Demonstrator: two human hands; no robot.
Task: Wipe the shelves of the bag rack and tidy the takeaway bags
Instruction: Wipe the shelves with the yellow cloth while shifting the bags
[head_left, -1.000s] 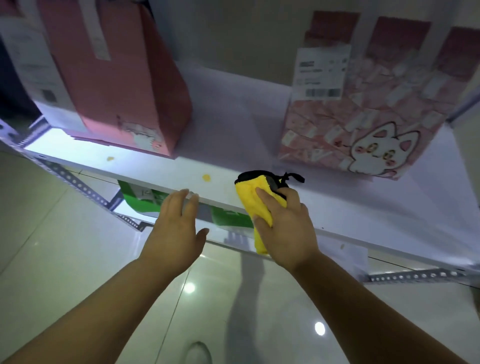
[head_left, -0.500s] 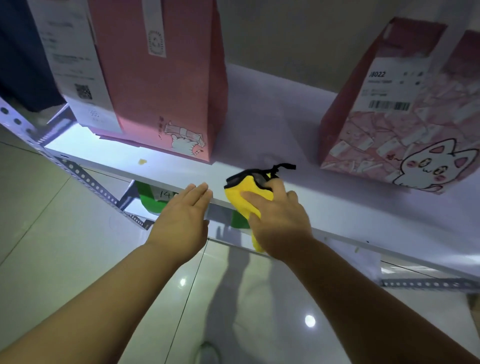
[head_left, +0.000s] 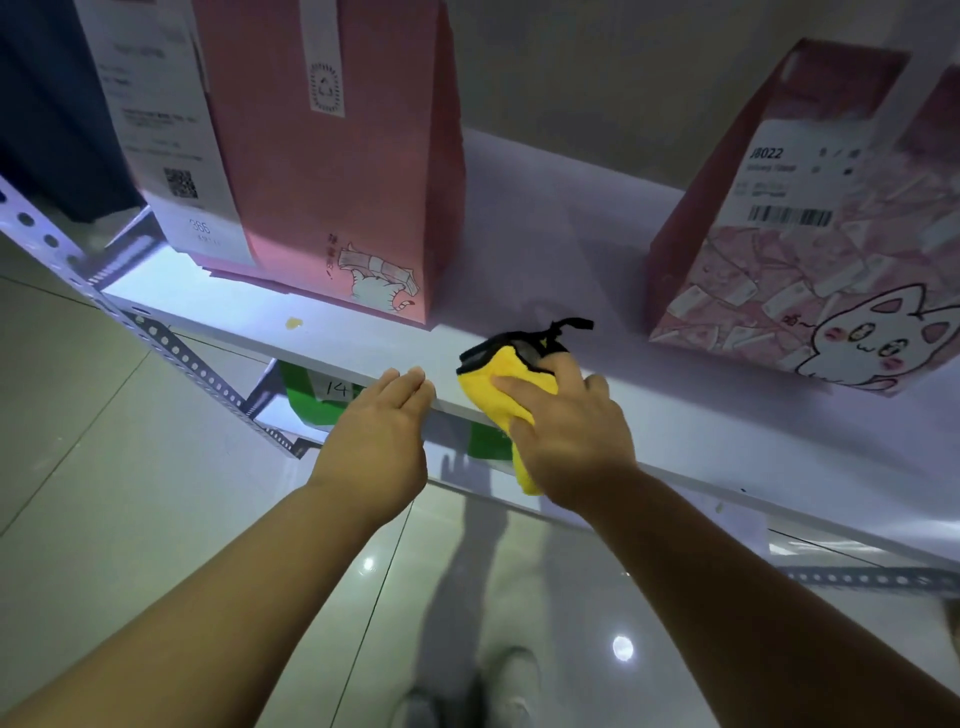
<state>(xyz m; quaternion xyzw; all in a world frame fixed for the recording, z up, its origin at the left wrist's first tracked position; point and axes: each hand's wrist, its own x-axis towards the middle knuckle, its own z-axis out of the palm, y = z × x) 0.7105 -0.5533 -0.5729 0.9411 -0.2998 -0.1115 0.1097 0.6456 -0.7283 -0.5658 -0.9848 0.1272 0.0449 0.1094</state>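
Observation:
A white shelf of the metal rack carries two pink takeaway bags. One pink bag with a long receipt stands at the left, and a second pink bag with a cartoon cat stands at the right. My right hand presses a yellow cloth with a black edge onto the shelf's front edge, between the bags. My left hand is held flat, fingers straight, with its fingertips at the shelf's front edge just left of the cloth. A small yellow crumb lies on the shelf in front of the left bag.
A green bag marked with a number sits on the lower shelf under my left hand. Perforated metal rack rails run down to the left and another rail at lower right. Glossy tiled floor lies below.
The view has moved closer and to the left along the shelf. A crumb that lay near my left hand is gone, and the cloth has slid left along the front edge with my right hand.

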